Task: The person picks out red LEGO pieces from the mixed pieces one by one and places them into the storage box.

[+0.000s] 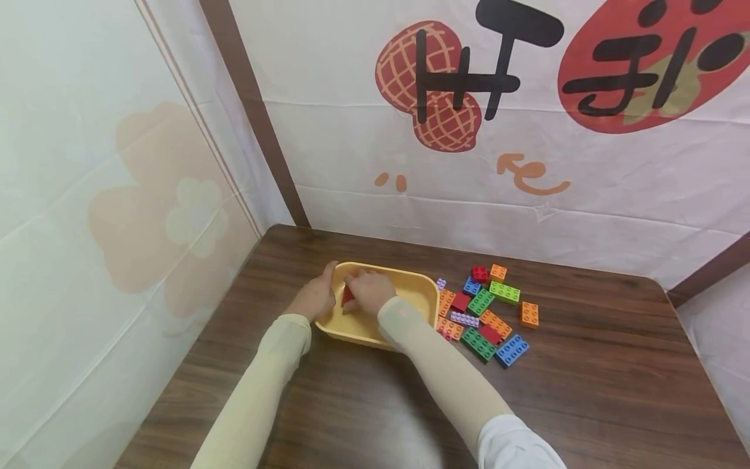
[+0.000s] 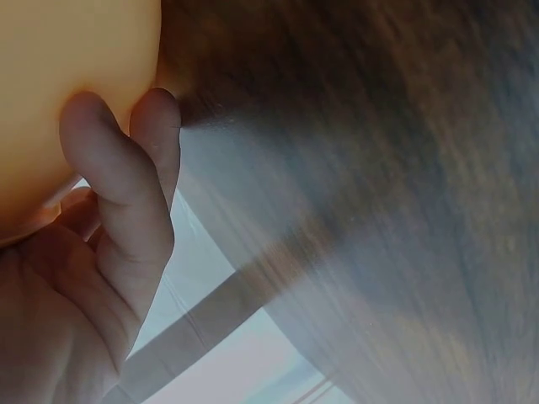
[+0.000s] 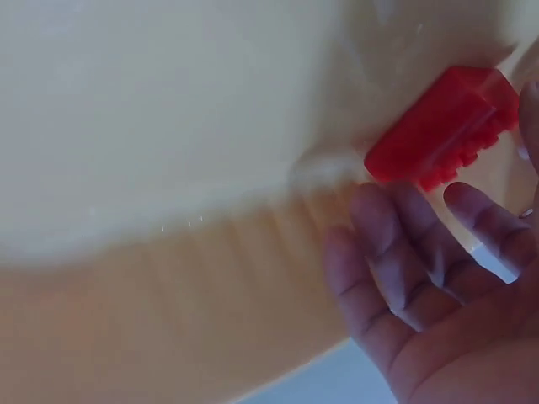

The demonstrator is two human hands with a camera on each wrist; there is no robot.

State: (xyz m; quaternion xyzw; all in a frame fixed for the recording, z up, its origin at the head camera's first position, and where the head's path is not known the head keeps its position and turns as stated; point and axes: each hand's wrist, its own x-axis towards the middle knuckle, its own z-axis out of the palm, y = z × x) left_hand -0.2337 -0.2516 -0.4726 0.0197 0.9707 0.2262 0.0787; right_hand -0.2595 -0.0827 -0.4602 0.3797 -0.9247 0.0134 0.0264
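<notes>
A yellow plastic tray (image 1: 418, 299) stands on the brown table. My left hand (image 1: 314, 294) grips its left end, with curled fingers (image 2: 118, 177) against the outer wall in the left wrist view. Inside the tray, at its left side, my right hand (image 1: 370, 293) holds a red toy brick (image 1: 347, 296) between thumb and fingers. The right wrist view shows this red brick (image 3: 442, 126) tilted, its studs facing the fingers (image 3: 379, 227), close over the tray floor. The thumb is mostly cut off at that view's right edge.
Several loose toy bricks lie right of the tray: a lime brick (image 1: 504, 292), a blue brick (image 1: 512, 351), a dark green brick (image 1: 478, 344) and an orange brick (image 1: 529, 314) among them. Some sit against the tray's right side. Printed cloth walls (image 1: 351, 130) border the table (image 1: 615, 365).
</notes>
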